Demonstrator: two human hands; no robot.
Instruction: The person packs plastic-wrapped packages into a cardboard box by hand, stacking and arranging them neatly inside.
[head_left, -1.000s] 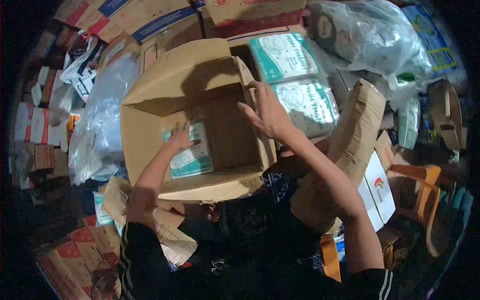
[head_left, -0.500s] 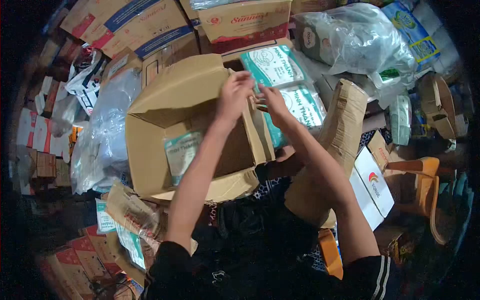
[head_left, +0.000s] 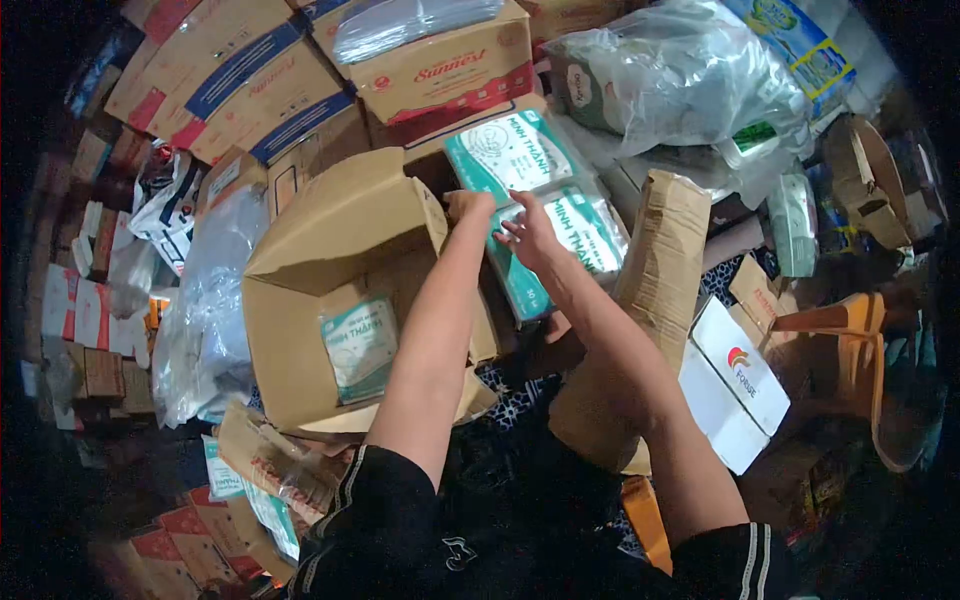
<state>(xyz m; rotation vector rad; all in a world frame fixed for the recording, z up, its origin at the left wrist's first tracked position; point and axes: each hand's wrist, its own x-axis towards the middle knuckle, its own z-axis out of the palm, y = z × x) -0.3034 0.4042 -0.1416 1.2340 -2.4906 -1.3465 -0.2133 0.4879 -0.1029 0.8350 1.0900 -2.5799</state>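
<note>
An open cardboard box (head_left: 275, 330) stands in front of me with one teal-and-white "Minh Thành" pack (head_left: 358, 350) lying on its floor. Just right of the box, several more such packs are piled, a rear pack (head_left: 515, 150) and a front pack (head_left: 585, 232) on top. My left hand (head_left: 470, 206) is at the left edge of this pile, beside the box's right flap; its fingers point down and are mostly hidden. Over the front pack, my right hand (head_left: 530, 228) has its fingers spread, with nothing visible in them; whether they touch the plastic I cannot tell.
A tall brown cardboard piece (head_left: 665, 250) leans right of the packs, near a white carton (head_left: 732, 385) and an orange chair (head_left: 835, 318). Behind are a Sunnest carton (head_left: 450, 75) and a large clear plastic bag (head_left: 690, 75). More bagged plastic (head_left: 210, 300) lies left.
Both hands have come apart from above the box's right flap and lowered to the packs. The view has shifted, showing more of the packs and of the inside of the box.
</note>
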